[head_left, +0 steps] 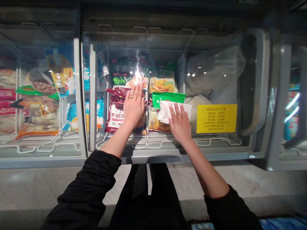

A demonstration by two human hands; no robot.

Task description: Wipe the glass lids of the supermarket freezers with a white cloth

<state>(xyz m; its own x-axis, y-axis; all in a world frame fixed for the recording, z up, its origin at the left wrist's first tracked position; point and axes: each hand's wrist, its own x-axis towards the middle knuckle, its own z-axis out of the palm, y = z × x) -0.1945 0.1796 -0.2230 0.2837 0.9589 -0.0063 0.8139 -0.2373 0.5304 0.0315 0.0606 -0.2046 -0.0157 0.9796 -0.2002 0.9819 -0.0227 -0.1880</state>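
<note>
Here, the white cloth lies under the right grip.

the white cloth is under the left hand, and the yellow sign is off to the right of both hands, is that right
Not quite: the head view shows the white cloth under the right hand, not the left hand. The yellow sign is indeed to the right of both.
</note>
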